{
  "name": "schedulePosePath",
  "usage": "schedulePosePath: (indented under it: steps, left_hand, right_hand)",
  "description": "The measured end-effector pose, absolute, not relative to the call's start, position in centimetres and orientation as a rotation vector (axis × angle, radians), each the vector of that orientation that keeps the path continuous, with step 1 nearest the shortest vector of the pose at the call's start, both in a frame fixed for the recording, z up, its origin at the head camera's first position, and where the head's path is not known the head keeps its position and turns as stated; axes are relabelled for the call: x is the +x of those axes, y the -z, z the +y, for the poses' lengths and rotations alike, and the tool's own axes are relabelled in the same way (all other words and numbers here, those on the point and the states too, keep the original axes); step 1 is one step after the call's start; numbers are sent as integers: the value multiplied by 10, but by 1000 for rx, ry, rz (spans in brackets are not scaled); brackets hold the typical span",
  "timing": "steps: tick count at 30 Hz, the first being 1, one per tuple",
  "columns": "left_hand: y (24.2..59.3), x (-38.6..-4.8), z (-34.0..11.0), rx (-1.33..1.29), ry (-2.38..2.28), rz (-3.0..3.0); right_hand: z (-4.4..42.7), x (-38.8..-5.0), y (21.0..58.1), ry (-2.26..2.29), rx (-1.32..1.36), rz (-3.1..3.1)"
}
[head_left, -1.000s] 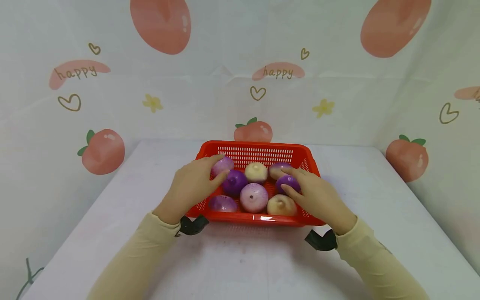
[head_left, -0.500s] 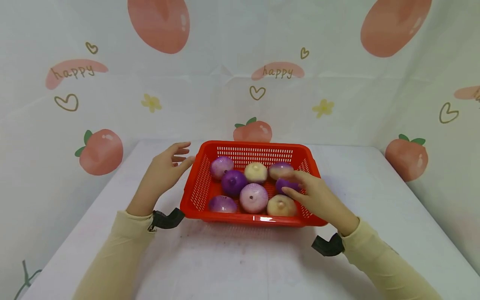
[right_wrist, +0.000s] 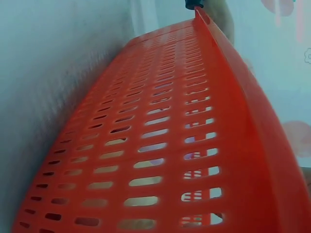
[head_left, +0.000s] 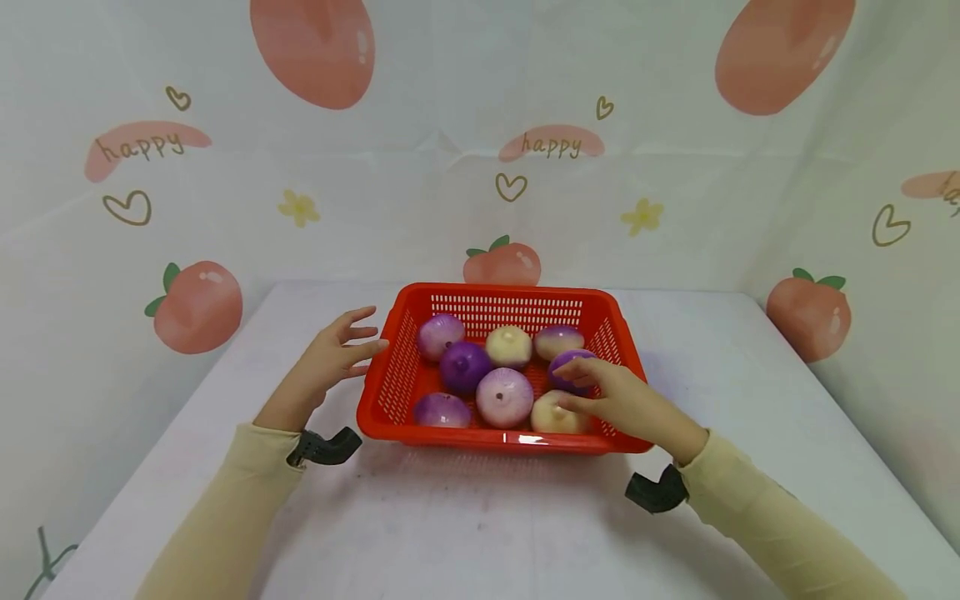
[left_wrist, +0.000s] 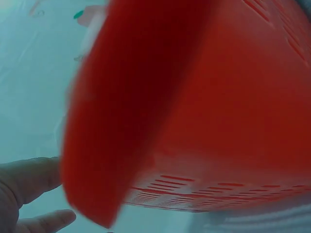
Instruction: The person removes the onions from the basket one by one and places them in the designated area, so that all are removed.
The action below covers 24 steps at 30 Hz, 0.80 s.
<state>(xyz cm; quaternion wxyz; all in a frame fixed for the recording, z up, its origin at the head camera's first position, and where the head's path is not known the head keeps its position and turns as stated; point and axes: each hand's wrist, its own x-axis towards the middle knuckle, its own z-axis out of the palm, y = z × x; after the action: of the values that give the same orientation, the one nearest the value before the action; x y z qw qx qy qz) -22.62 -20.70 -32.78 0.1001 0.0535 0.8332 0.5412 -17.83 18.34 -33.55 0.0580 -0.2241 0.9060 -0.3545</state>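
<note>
A red slotted basket (head_left: 480, 437) stands on the white table with several purple and pale onions in it. My left hand (head_left: 322, 367) is at the basket's left side, fingers spread and thumb near the rim; it holds nothing. In the left wrist view, fingers (left_wrist: 36, 179) show beside the basket's red wall (left_wrist: 233, 111). My right hand (head_left: 626, 400) reaches over the right rim, fingers loosely extended above a purple onion (head_left: 561, 360) and a pale onion (head_left: 553, 414); whether it touches them I cannot tell. The right wrist view shows the slotted basket wall (right_wrist: 233, 145), with the hand hidden.
The white table (head_left: 480, 525) meets a white cloth backdrop (head_left: 405, 208) printed with fruit, hearts and flowers. A thin green cord (head_left: 47, 562) lies at the lower left. Each wrist carries a black mount.
My left hand has moved left, from over the onions to outside the basket's left rim, and its fingers have spread. My right hand has shifted slightly downward, uncovering more of the purple onion.
</note>
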Motion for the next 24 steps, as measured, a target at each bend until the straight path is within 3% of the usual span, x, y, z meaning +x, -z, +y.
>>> schedulePosePath:
  steps: [24]
  left_hand:
    - [350, -230, -213, -40, -1793, 1983]
  right_hand:
    - [180, -192, 341, 849, -673, 2692]
